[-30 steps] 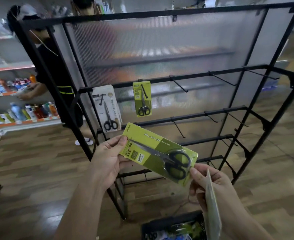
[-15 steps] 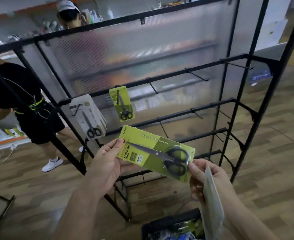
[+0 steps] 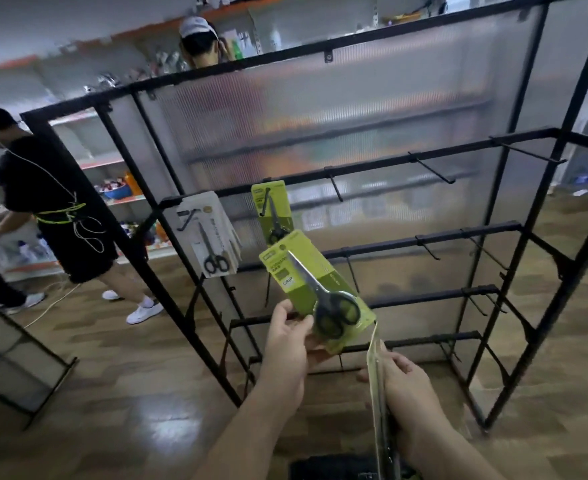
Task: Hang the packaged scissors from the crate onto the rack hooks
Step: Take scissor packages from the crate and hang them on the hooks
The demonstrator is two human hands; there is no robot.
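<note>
My left hand (image 3: 290,344) pinches the lower edge of a green scissors package (image 3: 315,289), held upright and tilted in front of the black rack (image 3: 424,240). My right hand (image 3: 406,386) grips another package (image 3: 379,403), seen edge-on. On the rack's second bar a green scissors package (image 3: 273,211) hangs on a hook, and a stack of white scissors packages (image 3: 213,235) hangs to its left. Several bare hooks (image 3: 431,171) stick out from the bars to the right. The black crate (image 3: 334,467) shows at the bottom edge, below my hands.
A frosted panel (image 3: 354,109) backs the rack. One person in black (image 3: 53,209) stands at the left by store shelves (image 3: 112,188); another person's head (image 3: 199,39) shows behind the rack. Wooden floor (image 3: 112,375) lies all around, with another rack frame (image 3: 19,368) at far left.
The green package was turned from lying crosswise to upright. My right hand let go of it and dropped lower, and my left hand alone holds it. The view shifted right and up.
</note>
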